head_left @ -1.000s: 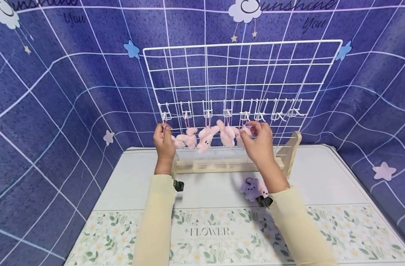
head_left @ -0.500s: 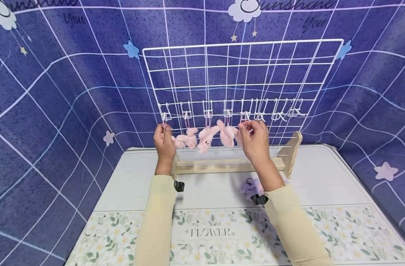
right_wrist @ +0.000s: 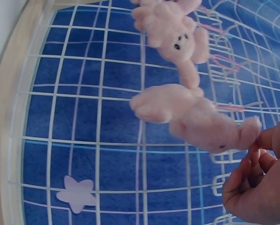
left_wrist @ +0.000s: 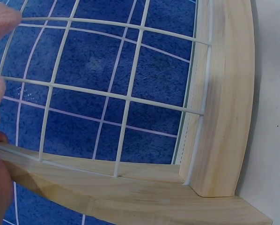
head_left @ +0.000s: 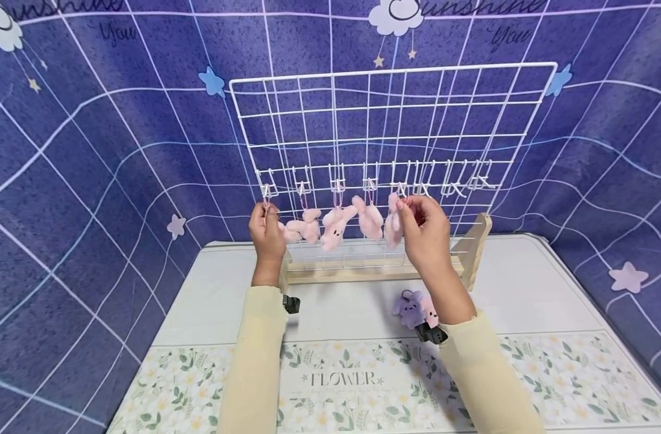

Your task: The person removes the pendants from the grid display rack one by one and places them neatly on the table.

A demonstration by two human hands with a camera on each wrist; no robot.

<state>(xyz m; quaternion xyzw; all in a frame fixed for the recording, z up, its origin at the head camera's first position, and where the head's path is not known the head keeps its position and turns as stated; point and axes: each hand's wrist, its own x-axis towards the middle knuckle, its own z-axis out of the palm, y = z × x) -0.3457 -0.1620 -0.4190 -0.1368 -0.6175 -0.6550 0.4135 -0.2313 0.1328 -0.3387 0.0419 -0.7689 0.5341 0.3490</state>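
In the head view a white wire grid rack (head_left: 384,111) bears a row of white hooks. Several pink plush keychains (head_left: 337,229) hang there by pink chains. My left hand (head_left: 267,238) is at the leftmost hook, thumb and fingers round that keychain's chain; its pink plush (head_left: 288,232) shows partly beside the thumb. Beneath the fifth hook (head_left: 400,189), my right hand (head_left: 429,232) pinches another pink plush keychain (head_left: 393,226) at its top. The right wrist view shows this plush (right_wrist: 208,129) stretched out from the fingertips. Whether its chain is on the hook cannot be told.
Farther right on the grid are further hooks (head_left: 454,188). Wooden feet (head_left: 476,253) and a wooden crossbar (head_left: 363,274) support the rack. A purple plush (head_left: 410,308) and a pink one (head_left: 430,312) lie on the table (head_left: 341,310) near the right wrist.
My right hand shifted slightly left, then back right, turning the pinched plush so that more of it shows now. The left hand has stayed at the leftmost hook.
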